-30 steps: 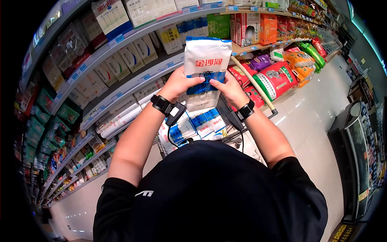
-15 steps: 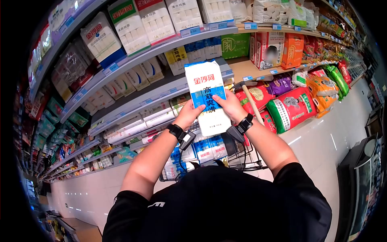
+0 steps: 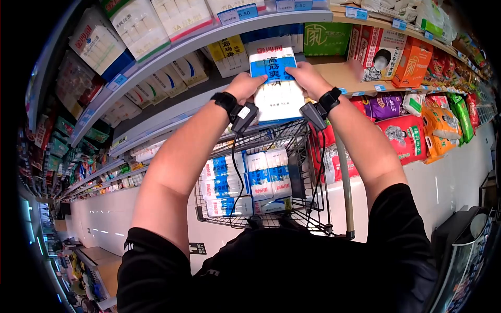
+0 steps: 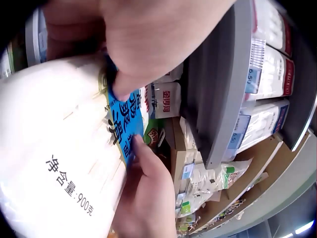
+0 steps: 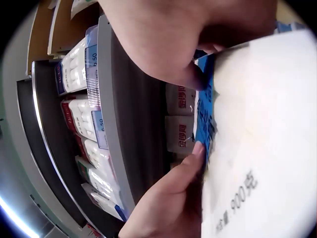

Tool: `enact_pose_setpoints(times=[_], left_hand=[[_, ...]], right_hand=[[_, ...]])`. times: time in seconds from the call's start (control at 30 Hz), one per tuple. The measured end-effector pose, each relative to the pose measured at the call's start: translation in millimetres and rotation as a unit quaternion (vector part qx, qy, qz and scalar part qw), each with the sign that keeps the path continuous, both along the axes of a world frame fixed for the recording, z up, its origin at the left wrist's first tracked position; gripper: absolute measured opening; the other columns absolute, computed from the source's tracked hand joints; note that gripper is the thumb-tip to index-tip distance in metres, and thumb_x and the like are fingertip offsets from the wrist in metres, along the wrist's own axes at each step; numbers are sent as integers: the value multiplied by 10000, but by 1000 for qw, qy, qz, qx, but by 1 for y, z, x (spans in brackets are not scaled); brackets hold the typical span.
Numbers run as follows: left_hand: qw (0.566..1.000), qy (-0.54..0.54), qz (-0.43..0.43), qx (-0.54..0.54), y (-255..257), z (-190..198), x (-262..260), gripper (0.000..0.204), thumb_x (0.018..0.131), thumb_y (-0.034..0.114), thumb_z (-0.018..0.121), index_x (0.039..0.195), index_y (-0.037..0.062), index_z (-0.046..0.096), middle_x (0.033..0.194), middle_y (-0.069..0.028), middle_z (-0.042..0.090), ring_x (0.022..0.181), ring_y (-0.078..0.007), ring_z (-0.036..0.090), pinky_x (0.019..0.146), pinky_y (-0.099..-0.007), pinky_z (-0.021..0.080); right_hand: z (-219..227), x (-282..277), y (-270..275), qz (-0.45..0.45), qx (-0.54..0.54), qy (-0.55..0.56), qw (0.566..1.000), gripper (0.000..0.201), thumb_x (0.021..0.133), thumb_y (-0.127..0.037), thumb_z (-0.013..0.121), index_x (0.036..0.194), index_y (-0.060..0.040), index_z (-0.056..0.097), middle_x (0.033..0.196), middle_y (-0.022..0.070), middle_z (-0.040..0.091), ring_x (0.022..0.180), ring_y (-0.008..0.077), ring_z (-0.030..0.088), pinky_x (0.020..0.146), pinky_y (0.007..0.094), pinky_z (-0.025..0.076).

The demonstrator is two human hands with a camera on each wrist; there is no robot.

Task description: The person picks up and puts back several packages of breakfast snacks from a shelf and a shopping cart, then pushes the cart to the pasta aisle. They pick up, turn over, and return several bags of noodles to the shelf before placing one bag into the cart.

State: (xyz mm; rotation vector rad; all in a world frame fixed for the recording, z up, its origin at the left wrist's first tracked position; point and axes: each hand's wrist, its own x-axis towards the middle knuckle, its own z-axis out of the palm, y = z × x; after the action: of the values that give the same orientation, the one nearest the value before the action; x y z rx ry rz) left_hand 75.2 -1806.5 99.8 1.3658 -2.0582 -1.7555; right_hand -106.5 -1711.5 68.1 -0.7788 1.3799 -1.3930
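Observation:
Both hands grip a white pack of dried noodles (image 3: 279, 99) with a blue band, held at the edge of a middle shelf. My left hand (image 3: 245, 86) holds its left side and my right hand (image 3: 309, 82) its right side, thumbs lying on the front. In the left wrist view the printed face of the pack (image 4: 54, 153) is close to the camera. Behind it on the shelf, similar noodle packs (image 5: 179, 131) show in the right wrist view. The fingers behind the pack are mostly hidden.
Below the hands stands a wire shopping cart (image 3: 213, 221) holding several blue-and-white noodle packs (image 3: 269, 175). A pale pole (image 3: 345, 182) rises beside it. Rice bags (image 3: 402, 136) lie low at the right. A shelf edge with price tags (image 3: 238, 14) runs above the pack.
The person has moved closer to the shelf, and both hands have carried the noodle pack forward to it, tilting its top away. More of the cart has come into view.

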Motion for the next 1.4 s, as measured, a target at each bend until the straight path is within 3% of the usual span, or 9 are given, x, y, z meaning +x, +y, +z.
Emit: enact_pose_setpoints(times=[0.3, 0.33, 0.67, 0.8, 1.1, 1.2, 1.27, 1.33, 1.4], left_hand=[[993, -56, -5, -100, -65, 15, -30, 358, 895, 327, 649, 985, -17, 617, 776, -45, 606, 549, -133, 498, 486, -281, 402], [992, -35, 11, -124, -114, -40, -37, 337, 888, 329, 656, 961, 2, 618, 796, -31, 591, 597, -128, 492, 557, -265, 409], [937, -65, 7, -342, -155, -52, -56, 315, 823, 278, 707, 1020, 35, 665, 852, -65, 694, 717, -167, 670, 633, -309, 530], [813, -62, -38, -577, -174, -71, -53, 371, 817, 391, 669, 902, 30, 692, 743, -171, 677, 745, -322, 669, 697, -396, 527], [778, -124, -22, -615, -158, -60, -53, 342, 837, 222, 629, 1069, -26, 586, 982, -230, 640, 896, -363, 622, 800, -445, 501], [766, -179, -45, -616, -184, -79, -58, 393, 875, 420, 564, 873, 43, 677, 831, -194, 672, 798, -369, 649, 745, -460, 509], [847, -111, -16, -520, -173, -81, -56, 412, 851, 408, 566, 806, 17, 689, 829, -213, 666, 836, -383, 644, 799, -452, 508], [908, -26, 32, -418, -154, -85, -46, 420, 878, 370, 478, 724, 32, 675, 753, -214, 656, 756, -394, 639, 730, -464, 501], [962, 70, 89, -248, -106, -79, -32, 289, 897, 269, 488, 854, 20, 628, 720, -100, 667, 621, -199, 630, 603, -340, 487]], right_hand=[[23, -31, -58, 7, -7, 268, 963, 420, 850, -163, 672, 1144, 90, 512, 1017, 166, 636, 942, 194, 600, 824, 298, 471], [-2, -47, -84, 24, -21, 278, 960, 428, 831, -156, 684, 1168, 46, 514, 1058, 167, 633, 944, 225, 609, 832, 315, 472], [-71, -66, -172, -153, -181, 613, 754, 431, 874, -211, 618, 1219, 6, 474, 1148, 190, 602, 965, 318, 624, 829, 390, 505], [-90, -67, -187, -142, -95, 594, 786, 434, 853, -152, 617, 1217, 28, 466, 1048, 254, 603, 984, 409, 577, 859, 429, 479], [-111, -64, -200, -197, -178, 526, 808, 498, 789, -165, 689, 1218, -18, 481, 908, 202, 641, 839, 392, 608, 734, 459, 497], [-119, -67, -202, -201, -185, 470, 840, 438, 801, -170, 686, 1165, -16, 498, 881, 183, 649, 753, 366, 622, 680, 434, 511], [-117, -74, -197, -205, -167, 445, 856, 406, 811, -173, 681, 1138, -15, 502, 870, 176, 652, 718, 351, 626, 655, 418, 516], [-102, -76, -178, -147, -60, 93, 983, 339, 830, -178, 665, 1085, -5, 523, 881, 193, 650, 737, 316, 644, 664, 389, 520], [-94, -70, -161, -216, -89, -32, 972, 281, 851, -166, 634, 1047, 14, 544, 903, 231, 642, 799, 333, 650, 697, 386, 517]])
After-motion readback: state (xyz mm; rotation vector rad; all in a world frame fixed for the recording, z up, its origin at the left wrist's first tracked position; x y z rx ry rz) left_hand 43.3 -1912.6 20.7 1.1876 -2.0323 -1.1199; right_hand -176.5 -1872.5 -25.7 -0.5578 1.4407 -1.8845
